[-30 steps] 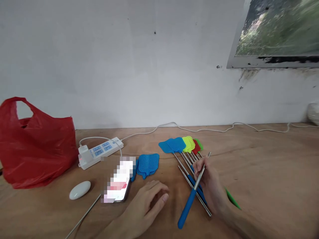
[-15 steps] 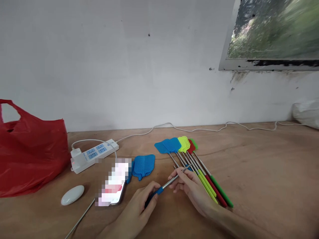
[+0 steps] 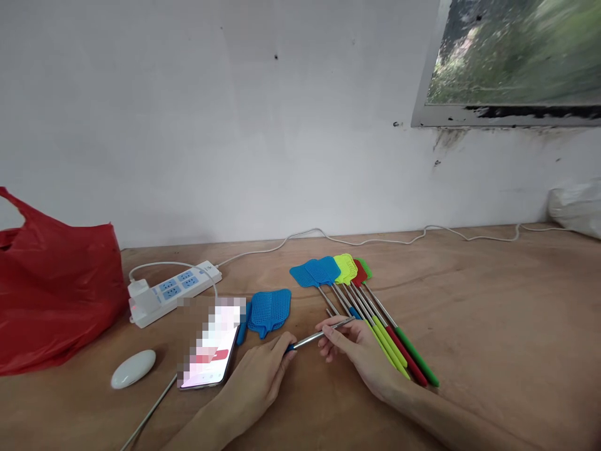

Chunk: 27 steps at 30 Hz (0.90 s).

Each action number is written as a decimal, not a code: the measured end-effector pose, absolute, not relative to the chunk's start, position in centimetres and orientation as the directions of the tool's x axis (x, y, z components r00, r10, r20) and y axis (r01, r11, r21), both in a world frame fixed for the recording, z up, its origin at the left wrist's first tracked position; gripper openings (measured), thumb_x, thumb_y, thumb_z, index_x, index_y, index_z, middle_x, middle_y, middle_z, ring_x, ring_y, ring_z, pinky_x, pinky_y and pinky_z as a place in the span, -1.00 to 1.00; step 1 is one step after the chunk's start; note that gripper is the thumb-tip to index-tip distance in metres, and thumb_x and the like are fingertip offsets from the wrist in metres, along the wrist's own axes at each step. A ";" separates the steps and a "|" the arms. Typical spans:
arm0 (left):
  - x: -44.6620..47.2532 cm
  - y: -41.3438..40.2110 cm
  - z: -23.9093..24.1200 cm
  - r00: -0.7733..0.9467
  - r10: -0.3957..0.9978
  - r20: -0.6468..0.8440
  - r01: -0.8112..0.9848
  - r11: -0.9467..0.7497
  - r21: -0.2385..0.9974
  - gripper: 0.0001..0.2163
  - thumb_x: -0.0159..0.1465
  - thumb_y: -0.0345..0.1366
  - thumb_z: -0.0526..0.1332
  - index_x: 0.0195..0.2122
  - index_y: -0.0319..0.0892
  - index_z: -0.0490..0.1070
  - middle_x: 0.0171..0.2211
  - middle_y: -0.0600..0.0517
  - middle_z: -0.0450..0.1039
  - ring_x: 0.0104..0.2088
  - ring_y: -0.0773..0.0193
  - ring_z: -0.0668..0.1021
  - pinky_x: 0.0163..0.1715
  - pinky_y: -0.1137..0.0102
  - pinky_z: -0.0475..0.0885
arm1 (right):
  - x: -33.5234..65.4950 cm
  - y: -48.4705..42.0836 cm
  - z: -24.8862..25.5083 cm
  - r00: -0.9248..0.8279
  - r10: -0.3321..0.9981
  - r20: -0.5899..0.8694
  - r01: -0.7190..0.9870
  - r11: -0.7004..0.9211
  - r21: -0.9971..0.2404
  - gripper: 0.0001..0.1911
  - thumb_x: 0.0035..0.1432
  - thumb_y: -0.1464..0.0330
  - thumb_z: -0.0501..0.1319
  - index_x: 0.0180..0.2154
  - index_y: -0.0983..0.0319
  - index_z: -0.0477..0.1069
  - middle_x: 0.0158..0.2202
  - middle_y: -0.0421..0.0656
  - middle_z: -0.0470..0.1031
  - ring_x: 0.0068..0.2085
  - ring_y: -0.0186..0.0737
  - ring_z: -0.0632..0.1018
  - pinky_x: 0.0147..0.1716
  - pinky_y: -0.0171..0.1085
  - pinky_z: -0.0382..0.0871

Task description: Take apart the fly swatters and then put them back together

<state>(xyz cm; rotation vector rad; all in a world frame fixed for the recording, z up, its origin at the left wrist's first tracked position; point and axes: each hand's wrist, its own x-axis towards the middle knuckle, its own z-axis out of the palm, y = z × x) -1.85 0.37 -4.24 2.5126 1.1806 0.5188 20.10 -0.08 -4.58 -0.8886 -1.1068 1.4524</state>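
Fingers [image 3: 280, 352] of left hand [image 3: 258, 379] closed round the blue grip [image 3: 290, 346] of a steel rod [image 3: 322, 334]; right hand [image 3: 359, 352] pinches its other end. Steel rod is near the table [image 3: 493, 326] front edge, beside fly swatters [image 3: 357, 294].

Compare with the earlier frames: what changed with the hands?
The left hand rose and gripped the blue-handled rod by its handle; the right hand swung it crosswise off the fly swatters, pinching its metal end. The phone, loose blue heads, power strip and red bag stayed put.
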 end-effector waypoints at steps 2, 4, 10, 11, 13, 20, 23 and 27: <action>-1.4 0.5 -3.8 0.593 0.786 0.175 0.681 -0.605 0.413 -0.77 0.49 -0.26 -0.17 -0.17 -0.09 0.25 -0.29 0.00 0.50 -0.33 0.12 0.55 -0.38 0.35 0.27 | 20.4 0.0 -4.3 -0.150 0.988 0.047 -0.311 -0.002 -0.950 -0.59 0.01 0.05 0.45 -0.29 0.27 0.61 -0.46 -0.12 0.57 -0.47 -0.26 0.55 -0.46 -0.28 0.44; -0.7 0.7 -3.1 0.597 0.786 0.161 0.680 -0.603 0.417 -0.77 0.50 -0.24 -0.16 -0.14 -0.08 0.26 -0.29 0.01 0.48 -0.32 0.13 0.54 -0.36 0.34 0.28 | 20.7 0.2 -4.1 -0.125 0.991 0.051 -0.336 0.006 -0.942 -0.60 0.00 0.07 0.46 -0.30 0.26 0.61 -0.45 -0.12 0.58 -0.45 -0.26 0.55 -0.46 -0.29 0.43; 0.1 0.9 -2.8 0.556 0.819 0.145 0.707 -0.557 0.435 -0.71 0.50 -0.20 -0.16 -0.25 -0.10 0.29 -0.35 0.02 0.48 -0.32 0.11 0.56 -0.37 0.34 0.28 | 21.4 0.5 -3.9 -0.096 0.995 0.039 -0.358 0.002 -0.934 -0.58 0.05 0.03 0.41 -0.29 0.27 0.61 -0.46 -0.10 0.58 -0.46 -0.29 0.54 -0.46 -0.32 0.41; 0.0 1.0 -2.9 0.545 0.826 0.145 0.719 -0.549 0.427 -0.69 0.50 -0.20 -0.16 -0.29 -0.10 0.29 -0.38 0.03 0.48 -0.35 0.12 0.56 -0.38 0.35 0.27 | 21.4 0.5 -3.9 -0.100 0.994 0.042 -0.351 0.004 -0.936 -0.58 0.06 0.02 0.40 -0.29 0.26 0.61 -0.46 -0.11 0.58 -0.47 -0.30 0.54 -0.46 -0.32 0.40; -0.5 1.0 -3.0 0.536 0.830 0.155 0.720 -0.545 0.429 -0.68 0.50 -0.17 -0.13 -0.31 -0.10 0.31 -0.38 0.04 0.49 -0.35 0.13 0.56 -0.37 0.36 0.28 | 21.3 0.4 -4.0 -0.112 0.992 0.052 -0.339 0.011 -0.941 -0.58 0.07 0.02 0.39 -0.29 0.26 0.62 -0.46 -0.12 0.57 -0.47 -0.31 0.53 -0.48 -0.33 0.40; -1.2 1.0 -2.6 0.547 0.822 0.157 0.673 -0.544 0.501 -0.69 0.49 -0.13 -0.08 -0.21 -0.07 0.42 -0.30 0.07 0.53 -0.26 0.16 0.57 -0.28 0.39 0.30 | 21.2 0.3 -4.1 -0.135 0.989 0.068 -0.290 0.026 -0.957 -0.57 0.07 0.01 0.39 -0.29 0.27 0.61 -0.45 -0.11 0.58 -0.47 -0.28 0.54 -0.49 -0.31 0.40; -0.9 0.7 -2.5 0.538 0.833 0.130 0.684 -0.522 0.510 -0.69 0.50 -0.14 -0.08 -0.24 -0.08 0.40 -0.35 0.08 0.50 -0.32 0.18 0.54 -0.32 0.39 0.27 | 21.3 0.4 -4.2 -0.129 0.989 0.073 -0.290 0.032 -0.956 -0.57 0.06 0.01 0.39 -0.29 0.26 0.61 -0.45 -0.11 0.58 -0.47 -0.28 0.54 -0.48 -0.31 0.40; -0.6 0.1 -2.2 0.528 0.841 0.112 0.686 -0.501 0.527 -0.69 0.50 -0.15 -0.08 -0.30 -0.10 0.34 -0.43 0.10 0.43 -0.38 0.21 0.50 -0.36 0.38 0.22 | 21.4 0.5 -4.4 -0.090 0.992 0.084 -0.306 0.052 -0.951 -0.58 0.06 0.00 0.40 -0.32 0.25 0.59 -0.46 -0.13 0.56 -0.47 -0.28 0.52 -0.47 -0.30 0.39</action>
